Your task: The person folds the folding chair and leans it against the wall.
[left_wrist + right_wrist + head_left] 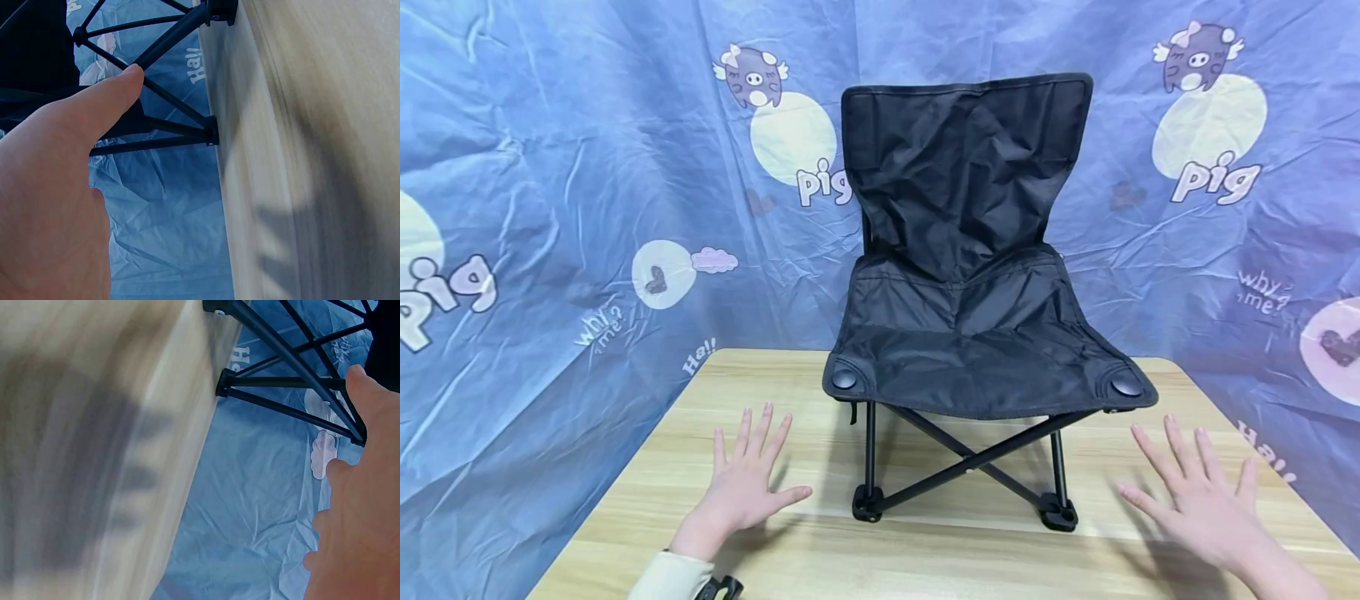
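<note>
A black folding chair [955, 333] stands unfolded on the wooden table, its fabric back upright and its crossed metal legs [970, 462] resting on black plastic feet. To the left of the chair, my left hand [747, 492] is held above the table with its fingers spread and nothing in it. My right hand [1206, 500] is spread the same way on the chair's right side, also holding nothing. In the left wrist view the thumb [103, 100] overlaps the chair's legs, and in the right wrist view the right hand [369, 506] overlaps part of the frame.
The light wooden table [647, 500] has rounded back corners. Behind and beside it hangs a blue cloth [587, 167] printed with pigs, moons and lettering. A short black strap [853, 412] hangs under the seat's left front corner. A black device [718, 588] is at my left wrist.
</note>
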The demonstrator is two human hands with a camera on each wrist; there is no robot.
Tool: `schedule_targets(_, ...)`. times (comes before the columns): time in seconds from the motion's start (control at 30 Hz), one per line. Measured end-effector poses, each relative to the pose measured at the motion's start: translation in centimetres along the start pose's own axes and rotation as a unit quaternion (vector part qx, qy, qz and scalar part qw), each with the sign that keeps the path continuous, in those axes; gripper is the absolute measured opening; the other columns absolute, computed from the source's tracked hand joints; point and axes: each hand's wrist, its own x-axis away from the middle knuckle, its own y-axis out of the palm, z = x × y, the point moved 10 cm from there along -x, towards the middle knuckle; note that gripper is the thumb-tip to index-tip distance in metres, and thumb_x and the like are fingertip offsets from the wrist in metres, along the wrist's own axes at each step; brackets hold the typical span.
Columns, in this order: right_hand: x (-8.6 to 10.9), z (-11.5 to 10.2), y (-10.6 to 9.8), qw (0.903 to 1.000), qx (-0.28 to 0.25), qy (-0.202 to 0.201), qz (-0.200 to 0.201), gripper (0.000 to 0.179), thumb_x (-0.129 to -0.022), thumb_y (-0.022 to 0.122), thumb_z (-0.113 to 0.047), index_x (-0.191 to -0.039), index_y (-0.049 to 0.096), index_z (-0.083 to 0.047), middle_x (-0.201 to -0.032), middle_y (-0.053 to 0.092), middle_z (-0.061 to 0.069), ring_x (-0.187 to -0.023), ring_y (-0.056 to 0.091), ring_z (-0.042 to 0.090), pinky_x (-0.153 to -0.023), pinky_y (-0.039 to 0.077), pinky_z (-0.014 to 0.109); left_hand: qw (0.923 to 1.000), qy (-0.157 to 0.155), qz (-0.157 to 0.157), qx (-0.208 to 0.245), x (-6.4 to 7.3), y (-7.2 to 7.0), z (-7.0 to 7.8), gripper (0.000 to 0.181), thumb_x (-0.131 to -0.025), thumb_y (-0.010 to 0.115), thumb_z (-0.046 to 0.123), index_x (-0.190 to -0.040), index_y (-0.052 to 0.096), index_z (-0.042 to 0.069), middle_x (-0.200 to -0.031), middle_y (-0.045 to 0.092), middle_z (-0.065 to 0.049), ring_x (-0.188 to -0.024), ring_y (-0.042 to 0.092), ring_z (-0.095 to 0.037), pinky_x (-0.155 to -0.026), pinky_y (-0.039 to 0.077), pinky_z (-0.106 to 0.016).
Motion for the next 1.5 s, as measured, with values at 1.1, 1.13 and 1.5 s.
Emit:
schedule_targets(1.1, -3.2, -1.6, -6.9, 0.9987, 0.017, -0.037, 0.029, 0.091, -0.093, 0.065, -0.045, -0.161, 0.007, -0.025, -0.165, -0.008, 0.017, -0.147, -0.015, 0.042, -0.103, -0.026, 0.070, 0.9981, 0.045, 0.038, -0.019, -2.2, -5.9, 2.0, 0.106, -0.079, 0.069, 0.065, -0.159, 0.022, 0.013, -0.165, 0.006, -0.015, -0.149, 0.001, -0.043, -0.113, -0.006, -0.071)
schedule_targets(1.13, -3.3, -1.8, -7.1, 0.9987, 0.012, -0.040, 0.030, 0.091, -0.093, 0.065, -0.044, -0.161, 0.007, -0.026, -0.164, -0.007, 0.018, -0.147, -0.014, 0.043, -0.103, -0.026, 0.070, 0.9979, 0.046, 0.041, -0.015, -2.3, -6.1, 2.2, 0.107, -0.079, 0.070, 0.065, -0.159, 0.022, 0.013, -0.165, 0.007, -0.014, -0.149, 0.000, -0.042, -0.113, -0.006, -0.071)
schedule_targets(1.5, -4.1, -3.3, -9.4, 0.9905, -0.071, -0.102, 0.059, 0.092, -0.089, 0.073, -0.027, -0.161, 0.015, -0.018, -0.160, 0.011, 0.030, -0.145, 0.000, 0.052, -0.109, -0.012, 0.074, 0.9930, 0.073, 0.092, 0.014, -2.4, -9.1, 4.2, 0.109, -0.078, 0.070, 0.064, -0.161, 0.016, 0.017, -0.165, 0.009, -0.016, -0.149, 0.008, -0.043, -0.114, 0.001, -0.071)
